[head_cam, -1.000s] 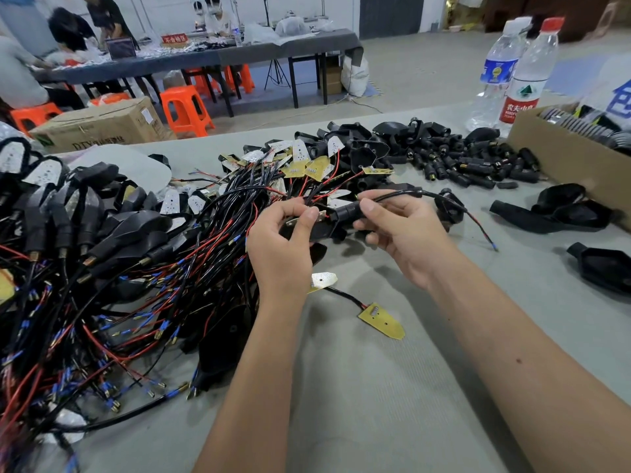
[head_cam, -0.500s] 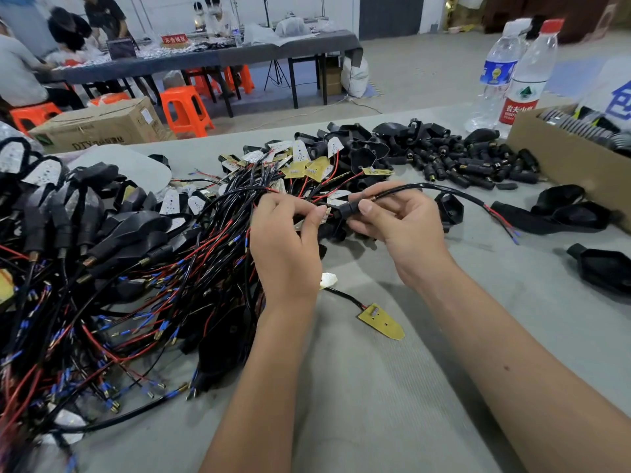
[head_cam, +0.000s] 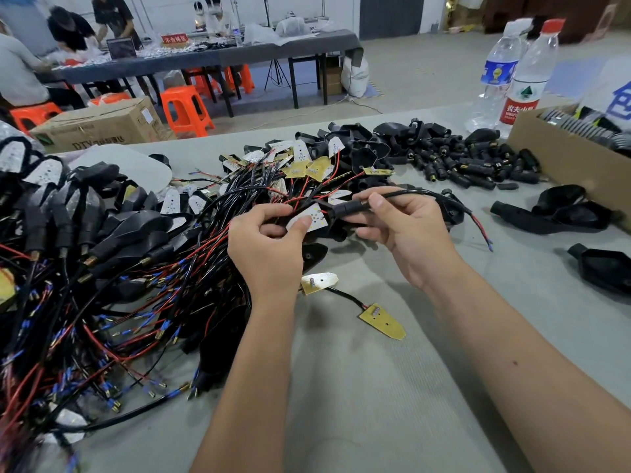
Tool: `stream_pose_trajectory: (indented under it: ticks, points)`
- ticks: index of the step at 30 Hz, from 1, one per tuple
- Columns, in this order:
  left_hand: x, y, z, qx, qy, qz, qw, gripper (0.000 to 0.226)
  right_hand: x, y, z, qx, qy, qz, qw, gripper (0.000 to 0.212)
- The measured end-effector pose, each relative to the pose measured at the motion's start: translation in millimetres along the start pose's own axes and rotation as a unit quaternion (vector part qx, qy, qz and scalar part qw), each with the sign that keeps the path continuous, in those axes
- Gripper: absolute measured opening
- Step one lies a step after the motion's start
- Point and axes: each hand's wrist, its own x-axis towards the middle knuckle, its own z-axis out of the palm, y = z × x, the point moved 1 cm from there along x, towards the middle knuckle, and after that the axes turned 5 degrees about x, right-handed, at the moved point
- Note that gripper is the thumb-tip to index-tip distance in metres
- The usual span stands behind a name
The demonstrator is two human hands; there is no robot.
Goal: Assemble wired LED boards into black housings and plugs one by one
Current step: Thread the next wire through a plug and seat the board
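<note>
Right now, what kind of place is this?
Probably a small assembly workshop. The table holds heaps of wired LED boards and black plugs, and other people work at another long table behind.

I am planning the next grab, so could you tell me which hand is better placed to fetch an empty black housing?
Probably the right hand: the loose black plastic housings lie on its side.

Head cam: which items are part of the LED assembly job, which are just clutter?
Job:
- left hand on white LED board
- right hand on black plug
- loose plug pile
- empty black housings
- wired board heap

Lying about:
- water bottles
- cardboard box
- orange stools
</note>
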Motion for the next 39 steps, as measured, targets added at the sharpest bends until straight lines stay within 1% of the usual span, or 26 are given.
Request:
stream_pose_trajectory:
  ticks: [2,3,5,8,11,13,17,22,23,27,29,31,33,35,37,39]
  points:
    - [1.1,-0.6,-2.4,0.051,0.006,0.013,0.999,0.020,-0.4,-1.9,-0.5,0.003,-0.005,0.006,1.000,0.015]
    - [2.1,0.2,-3.5,0.040,-0.012,0.015,0.999,0.018,-0.5,-3.2,-1.3,0.005,-0.004,0.008,1.000,0.015]
    - [5.1,2.0,-5.6,-0.020,-0.067,0.009,0.998,0.014,-0.3,-4.9,-3.4,0.013,0.002,0.015,1.000,0.015]
    - [8.6,2.0,-7.9,-0.092,-0.116,-0.011,0.989,0.013,-0.6,-4.1,-3.7,0.027,0.010,0.022,0.999,0.014]
    - [6.5,3.0,-8.5,-0.153,-0.178,-0.075,0.969,0.019,-0.4,-3.1,-1.6,0.036,0.011,0.029,0.999,0.014]
    - [3.9,4.0,-7.8,-0.175,-0.205,-0.116,0.956,0.019,0.3,-2.9,-2.5,0.024,0.025,0.028,0.999,0.014]
    - [-0.1,7.8,-6.9,-0.189,-0.223,-0.139,0.946,0.014,3.3,-2.4,-8.3,-0.006,0.075,0.025,0.997,0.012]
    - [2.0,8.4,-10.1,-0.191,-0.253,-0.170,0.933,0.014,5.2,-5.5,-13.0,-0.011,0.056,0.043,0.997,0.012]
    - [3.0,8.1,-11.8,-0.195,-0.255,-0.177,0.931,0.014,5.3,-6.6,-12.8,-0.007,0.062,0.050,0.997,0.015]
    - [4.8,8.6,-14.3,-0.204,-0.250,-0.186,0.928,0.013,6.0,-11.2,-13.0,0.095,0.108,0.078,0.986,0.052]
    - [3.3,9.2,-13.4,-0.198,-0.250,-0.181,0.930,0.013,4.8,-12.2,-13.9,0.100,0.099,0.095,0.985,0.059]
    - [2.7,9.1,-13.3,-0.197,-0.242,-0.182,0.933,0.013,4.6,-11.6,-14.5,0.071,0.075,0.119,0.988,0.059]
    - [3.5,9.3,-14.2,-0.203,-0.231,-0.189,0.933,0.012,5.5,-13.0,-15.8,0.072,0.079,0.121,0.987,0.062]
    - [4.8,9.4,-15.0,-0.208,-0.219,-0.193,0.933,0.011,7.9,-14.7,-20.4,0.132,0.122,0.100,0.979,0.064]
    - [4.9,9.8,-14.6,-0.209,-0.216,-0.194,0.934,0.011,10.8,-16.1,-26.9,0.193,0.170,0.070,0.964,0.054]
    - [3.9,10.2,-14.2,-0.203,-0.220,-0.194,0.934,0.011,13.6,-16.1,-31.3,0.192,0.196,0.045,0.961,0.041]
